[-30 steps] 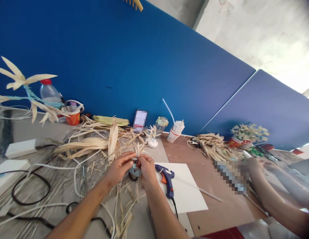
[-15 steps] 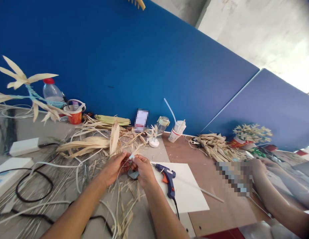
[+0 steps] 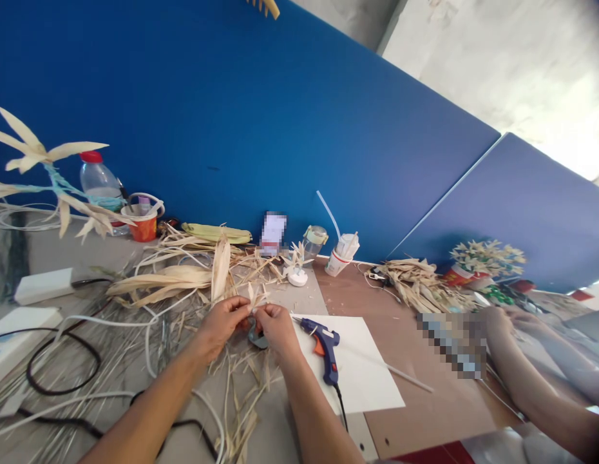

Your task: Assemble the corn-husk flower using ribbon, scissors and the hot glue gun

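Note:
Between my two hands is a small flower of pale corn husk (image 3: 254,296), its pointed petals up. My left hand (image 3: 226,322) pinches it low on the left, fingers closed. From the right, my right hand (image 3: 275,325) pinches the same flower near its base; fingertips of both hands nearly meet. Just beneath them on the table lies a grey-blue object (image 3: 257,338), partly covered by my fingers. A blue glue gun (image 3: 328,351) rests on a white sheet (image 3: 371,380) to the right of my right hand.
Dry corn husks (image 3: 169,283) and loose strips cover the left side. White and black cables cross the front left. A small husk flower stands on a white base (image 3: 297,277); paper cups (image 3: 336,263) stand behind. Another person's arms (image 3: 516,361) work at the right.
The husk flower has turned upright between my fingers, and its petals now show above them. The light-blue piece and thin strand seen at my fingertips before no longer show.

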`<move>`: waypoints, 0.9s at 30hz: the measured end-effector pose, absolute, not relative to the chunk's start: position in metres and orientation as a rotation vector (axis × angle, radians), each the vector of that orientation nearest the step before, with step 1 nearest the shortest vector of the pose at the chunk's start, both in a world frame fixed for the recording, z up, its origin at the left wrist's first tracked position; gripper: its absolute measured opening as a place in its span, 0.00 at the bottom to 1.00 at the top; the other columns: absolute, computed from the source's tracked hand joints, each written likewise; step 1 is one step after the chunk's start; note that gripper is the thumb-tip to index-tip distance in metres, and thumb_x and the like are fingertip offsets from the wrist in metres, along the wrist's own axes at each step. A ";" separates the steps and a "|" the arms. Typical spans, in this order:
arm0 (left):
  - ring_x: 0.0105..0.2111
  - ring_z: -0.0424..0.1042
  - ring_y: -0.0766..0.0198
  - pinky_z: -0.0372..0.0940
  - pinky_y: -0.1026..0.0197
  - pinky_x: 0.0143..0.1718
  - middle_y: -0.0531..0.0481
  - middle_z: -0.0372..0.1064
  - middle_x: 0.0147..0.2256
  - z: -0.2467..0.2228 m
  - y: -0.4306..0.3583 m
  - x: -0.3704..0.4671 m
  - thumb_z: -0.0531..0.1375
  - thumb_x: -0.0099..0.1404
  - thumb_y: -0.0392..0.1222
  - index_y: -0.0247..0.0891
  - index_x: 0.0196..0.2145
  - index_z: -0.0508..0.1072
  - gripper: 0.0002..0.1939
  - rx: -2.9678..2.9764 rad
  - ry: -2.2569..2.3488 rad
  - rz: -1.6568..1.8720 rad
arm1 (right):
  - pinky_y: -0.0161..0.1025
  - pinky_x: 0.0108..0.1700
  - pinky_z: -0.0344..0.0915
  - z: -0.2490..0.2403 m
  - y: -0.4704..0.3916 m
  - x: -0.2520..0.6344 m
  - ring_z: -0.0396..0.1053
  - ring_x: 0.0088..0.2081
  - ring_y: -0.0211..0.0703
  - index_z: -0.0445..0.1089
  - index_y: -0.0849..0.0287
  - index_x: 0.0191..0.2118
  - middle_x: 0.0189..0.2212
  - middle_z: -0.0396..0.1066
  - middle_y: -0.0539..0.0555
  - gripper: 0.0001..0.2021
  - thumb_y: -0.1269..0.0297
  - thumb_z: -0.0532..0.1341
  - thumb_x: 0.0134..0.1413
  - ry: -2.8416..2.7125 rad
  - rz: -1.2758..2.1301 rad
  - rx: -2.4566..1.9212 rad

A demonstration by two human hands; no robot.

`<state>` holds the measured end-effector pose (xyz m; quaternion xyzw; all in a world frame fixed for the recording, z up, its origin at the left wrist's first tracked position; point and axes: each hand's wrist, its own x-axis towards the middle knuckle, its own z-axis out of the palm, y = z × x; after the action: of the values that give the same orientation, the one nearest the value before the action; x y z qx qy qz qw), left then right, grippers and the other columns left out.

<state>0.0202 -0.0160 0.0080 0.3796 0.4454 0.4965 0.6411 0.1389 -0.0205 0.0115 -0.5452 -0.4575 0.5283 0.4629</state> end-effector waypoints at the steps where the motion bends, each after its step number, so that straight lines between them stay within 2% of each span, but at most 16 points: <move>1: 0.20 0.64 0.70 0.61 0.66 0.24 0.55 0.66 0.21 0.008 -0.016 0.020 0.67 0.46 0.42 0.33 0.25 0.72 0.11 0.844 1.022 1.147 | 0.31 0.20 0.48 0.012 -0.021 0.140 0.52 0.15 0.31 0.63 0.60 0.15 0.10 0.59 0.44 0.10 0.65 0.57 0.41 -1.162 1.269 -1.359; 7: 0.19 0.63 0.71 0.62 0.66 0.23 0.55 0.66 0.19 0.006 -0.014 0.018 0.67 0.45 0.38 0.33 0.23 0.71 0.09 0.636 0.922 1.139 | 0.32 0.25 0.54 0.013 -0.023 0.138 0.58 0.20 0.35 0.72 0.60 0.23 0.17 0.66 0.47 0.10 0.63 0.57 0.45 -1.374 1.069 -1.345; 10: 0.19 0.64 0.72 0.61 0.68 0.23 0.54 0.66 0.19 0.004 -0.013 0.017 0.67 0.46 0.35 0.32 0.23 0.71 0.08 0.600 0.880 1.155 | 0.34 0.29 0.58 0.012 -0.023 0.137 0.63 0.24 0.38 0.74 0.59 0.24 0.20 0.70 0.49 0.10 0.64 0.56 0.46 -1.428 0.987 -1.331; 14: 0.22 0.67 0.70 0.63 0.68 0.26 0.52 0.68 0.21 0.004 -0.013 0.016 0.67 0.47 0.30 0.32 0.25 0.72 0.07 0.519 0.766 1.148 | 0.34 0.30 0.59 0.014 -0.024 0.136 0.64 0.25 0.38 0.73 0.59 0.24 0.20 0.70 0.49 0.09 0.63 0.57 0.46 -1.434 0.968 -1.300; 20: 0.26 0.70 0.67 0.65 0.65 0.31 0.51 0.70 0.24 0.008 -0.018 0.016 0.67 0.46 0.28 0.33 0.26 0.73 0.09 0.430 0.545 1.097 | 0.33 0.27 0.60 0.017 -0.023 0.132 0.63 0.21 0.36 0.69 0.60 0.21 0.16 0.66 0.47 0.06 0.67 0.57 0.41 -1.235 1.184 -1.193; 27: 0.31 0.71 0.64 0.67 0.61 0.37 0.48 0.73 0.30 0.011 -0.019 0.015 0.67 0.50 0.34 0.33 0.31 0.76 0.08 0.451 0.521 1.110 | 0.32 0.26 0.58 0.021 -0.021 0.135 0.59 0.18 0.33 0.65 0.60 0.17 0.14 0.65 0.46 0.06 0.64 0.61 0.36 -0.983 1.397 -1.044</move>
<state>0.0146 -0.0194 0.0105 0.2100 0.2422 0.5165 0.7940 0.1349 -0.0213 0.0206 -0.4389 -0.4135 0.5877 0.5394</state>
